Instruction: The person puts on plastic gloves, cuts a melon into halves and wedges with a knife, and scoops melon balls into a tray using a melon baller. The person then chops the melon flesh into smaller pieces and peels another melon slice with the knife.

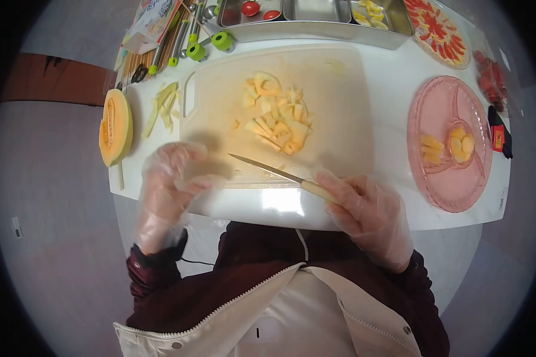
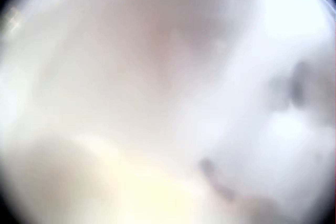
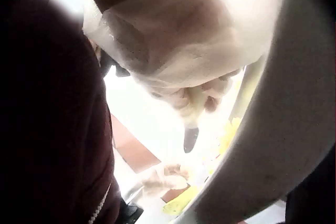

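Observation:
In the head view, a gloved right hand (image 1: 369,214) grips the pale handle of a knife (image 1: 268,169), whose blade points left over the cutting board's near edge. The gloved left hand (image 1: 171,184) is at the board's lower left corner, fingers and thumb spread apart with nothing between them. Beyond the blade, a pile of cut orange melon pieces (image 1: 277,113) lies on the cutting board (image 1: 339,119). In the right wrist view, the right hand (image 3: 178,45) holds the knife (image 3: 191,139). The left wrist view is too blurred to read.
A cut melon (image 1: 117,128) and peel strips (image 1: 161,110) lie left of the board. To the right stands a pink divided tray (image 1: 423,172) with melon pieces. Metal containers (image 1: 315,30) and a plate of red and yellow slices (image 1: 438,33) are at the back, tools at the back left.

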Demonstrator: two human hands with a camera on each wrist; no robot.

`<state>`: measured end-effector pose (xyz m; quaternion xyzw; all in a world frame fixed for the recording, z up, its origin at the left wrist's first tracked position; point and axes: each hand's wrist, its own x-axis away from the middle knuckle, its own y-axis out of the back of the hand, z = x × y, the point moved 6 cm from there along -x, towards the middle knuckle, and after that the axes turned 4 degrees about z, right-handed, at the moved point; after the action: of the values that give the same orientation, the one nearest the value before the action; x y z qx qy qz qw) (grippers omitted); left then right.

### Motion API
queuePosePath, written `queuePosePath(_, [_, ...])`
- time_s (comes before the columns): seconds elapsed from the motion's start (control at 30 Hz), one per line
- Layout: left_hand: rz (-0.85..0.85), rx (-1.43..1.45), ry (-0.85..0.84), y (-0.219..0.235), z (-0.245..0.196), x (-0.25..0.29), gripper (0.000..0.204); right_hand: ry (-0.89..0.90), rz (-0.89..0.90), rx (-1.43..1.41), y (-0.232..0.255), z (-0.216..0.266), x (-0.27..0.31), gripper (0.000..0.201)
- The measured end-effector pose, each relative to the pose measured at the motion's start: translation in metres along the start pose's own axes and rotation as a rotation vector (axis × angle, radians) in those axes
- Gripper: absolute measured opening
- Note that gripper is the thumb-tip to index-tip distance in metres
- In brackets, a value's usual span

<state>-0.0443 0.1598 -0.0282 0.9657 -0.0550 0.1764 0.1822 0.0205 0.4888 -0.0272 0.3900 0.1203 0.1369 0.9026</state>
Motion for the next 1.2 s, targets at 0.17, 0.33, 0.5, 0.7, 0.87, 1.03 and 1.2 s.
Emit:
queuePosePath(0.17, [-0.039,-0.702,-0.549,-0.037,-0.012,0.016,0.026,-0.110,0.044,0.117,-0.011,0.008,-0.015,0.052])
queuePosePath(0.33, [-0.071,-0.838,-0.650,-0.052,-0.017,0.007,0.024,-0.232,-0.091,0.114,-0.011,0.001,-0.015,0.053])
queuePosePath(0.5, [-0.123,-0.905,-0.722,-0.068,-0.020,-0.009,0.017,-0.367,-0.173,0.127,-0.005,0.003,-0.010,0.050])
queuePosePath(0.7, [-0.164,-0.800,-0.699,-0.041,-0.034,0.001,0.014,-0.397,-0.128,-0.058,0.000,0.000,0.009,0.045])
queuePosePath(0.87, [-0.284,-0.702,-0.646,0.011,-0.015,0.006,0.024,-0.174,-0.044,-0.025,-0.032,0.030,-0.008,0.044])
queuePosePath(1.03, [-0.303,-0.581,-0.516,0.015,-0.020,0.008,0.017,-0.210,-0.098,0.124,-0.052,0.038,-0.025,0.042])
queuePosePath(1.2, [-0.288,-0.709,-0.558,0.020,-0.024,0.008,0.019,-0.330,-0.276,0.004,-0.027,0.023,-0.014,0.044])
